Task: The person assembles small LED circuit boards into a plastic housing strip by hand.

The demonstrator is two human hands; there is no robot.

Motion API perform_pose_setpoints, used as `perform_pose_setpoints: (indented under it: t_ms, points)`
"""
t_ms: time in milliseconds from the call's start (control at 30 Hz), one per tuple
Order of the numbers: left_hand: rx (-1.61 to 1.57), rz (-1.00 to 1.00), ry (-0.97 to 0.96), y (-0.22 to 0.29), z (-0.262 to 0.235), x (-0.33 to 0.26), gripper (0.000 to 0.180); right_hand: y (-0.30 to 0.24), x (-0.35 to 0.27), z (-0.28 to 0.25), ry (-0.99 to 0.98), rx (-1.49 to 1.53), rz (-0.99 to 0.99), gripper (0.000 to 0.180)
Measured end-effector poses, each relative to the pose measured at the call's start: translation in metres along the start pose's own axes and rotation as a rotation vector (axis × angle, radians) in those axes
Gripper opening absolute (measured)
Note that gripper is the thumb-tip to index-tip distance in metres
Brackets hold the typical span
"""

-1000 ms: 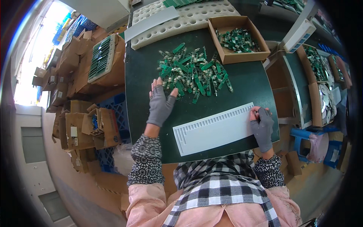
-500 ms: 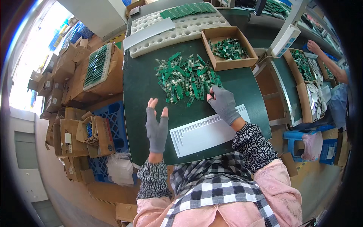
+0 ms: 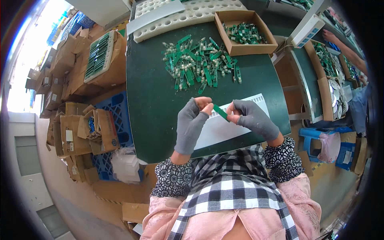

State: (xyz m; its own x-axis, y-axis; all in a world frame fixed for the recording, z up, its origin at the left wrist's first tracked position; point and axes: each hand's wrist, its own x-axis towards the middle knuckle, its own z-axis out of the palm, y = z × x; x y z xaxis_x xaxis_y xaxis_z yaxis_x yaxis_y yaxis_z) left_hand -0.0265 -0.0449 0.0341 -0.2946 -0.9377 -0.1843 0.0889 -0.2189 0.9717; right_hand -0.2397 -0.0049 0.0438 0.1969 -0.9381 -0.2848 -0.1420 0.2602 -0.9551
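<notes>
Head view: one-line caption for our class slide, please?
Gloved right hand holds a green circuit board beside left hand, over a white slotted tray.

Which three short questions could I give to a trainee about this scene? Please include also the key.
1. Where is the narrow green board? (A) at the right hand, (B) on the floor, (C) on the blue stool.
2. True or false: the slotted white tray lies on the dark green table.
3. What does the open cardboard box hold?

Key: 1. A; 2. True; 3. Small green circuit boards.
</notes>
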Motion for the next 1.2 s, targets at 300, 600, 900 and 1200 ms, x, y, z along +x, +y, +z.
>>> perform_pose_setpoints:
  t_ms: [300, 600, 900, 1200]
  points:
    - [0.108, -0.211, -0.128, -0.004, -0.038, -0.055, 0.015, -0.006, -0.001, 0.008, -0.329, -0.452, -0.15, 0.019]
    - [0.414, 0.013, -0.082, -0.026, -0.047, -0.106, 0.005, -0.002, 0.008, 0.027, -0.328, -0.358, -0.075, 0.018]
    - [0.887, 0.528, -0.078, -0.083, -0.008, -0.102, 0.019, 0.017, 0.048, 0.07, -0.204, -0.636, -0.459, 0.013]
    - [0.94, 0.567, -0.066, -0.088, -0.013, -0.106, 0.022, 0.026, 0.071, 0.078, -0.283, -0.981, -0.61, 0.012]
